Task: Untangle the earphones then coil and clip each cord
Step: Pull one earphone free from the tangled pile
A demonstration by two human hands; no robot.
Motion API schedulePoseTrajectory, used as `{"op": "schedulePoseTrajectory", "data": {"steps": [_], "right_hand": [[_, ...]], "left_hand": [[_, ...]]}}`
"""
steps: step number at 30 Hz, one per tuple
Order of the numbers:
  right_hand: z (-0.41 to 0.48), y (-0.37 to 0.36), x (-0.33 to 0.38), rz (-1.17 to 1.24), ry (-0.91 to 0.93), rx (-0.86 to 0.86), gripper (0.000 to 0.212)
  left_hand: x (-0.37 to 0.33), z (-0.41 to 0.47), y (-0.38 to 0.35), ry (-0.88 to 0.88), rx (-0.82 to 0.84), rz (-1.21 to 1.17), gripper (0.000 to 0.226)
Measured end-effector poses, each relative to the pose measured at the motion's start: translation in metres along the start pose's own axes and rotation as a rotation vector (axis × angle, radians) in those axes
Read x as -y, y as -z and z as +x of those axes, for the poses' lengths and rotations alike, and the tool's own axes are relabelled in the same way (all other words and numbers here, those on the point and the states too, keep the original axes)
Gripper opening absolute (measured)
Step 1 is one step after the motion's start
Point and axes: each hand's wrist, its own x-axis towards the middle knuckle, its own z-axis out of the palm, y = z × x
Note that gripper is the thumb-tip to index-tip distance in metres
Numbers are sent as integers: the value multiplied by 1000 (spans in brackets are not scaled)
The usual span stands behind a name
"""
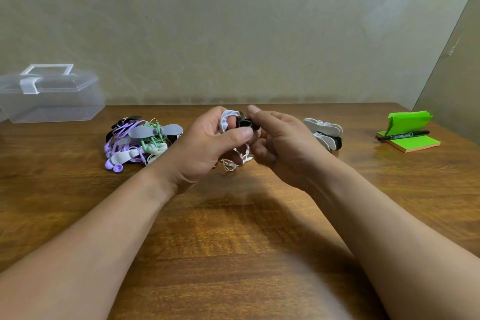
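Head view. The work surface is a brown wooden table (233, 241) set against a pale patterned wall (233, 21).

Both hands are raised above the table centre, close together.
- The left hand (207, 143) has its fingers curled, with the white cord (227, 118) looped round them. The thumb presses across the front, probably so the coil keeps its shape.
- The right hand (283, 143) pinches a black clip (246, 123) held right against the coil, apparently ready to close over the bundled loops.

The white cord is thin and glossy. Its coil is tight, and a loose tail hangs below the hands down to the table.

The finished pile (135, 143) of purple and green earphones, each banded with a grey or black clip, lies to the left. Spare clips (323, 132) lie near the right hand, within easy reach.

A clear plastic box (52, 96) stands at far left. A marker (404, 135) rests on green sticky notes (410, 141) at far right.
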Motion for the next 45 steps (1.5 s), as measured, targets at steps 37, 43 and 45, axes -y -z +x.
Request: {"op": "schedulePoseTrajectory", "data": {"steps": [37,43,45], "right_hand": [[-4,16,8,-565,335,140,11],[-3,6,6,-376,238,76,8],[-2,4,5,-361,234,48,10]], "left_hand": [[-9,0,5,199,94,-311,16],[-11,-1,-6,159,-30,-245,21],[-10,0,-10,158,-101,-216,25]]}}
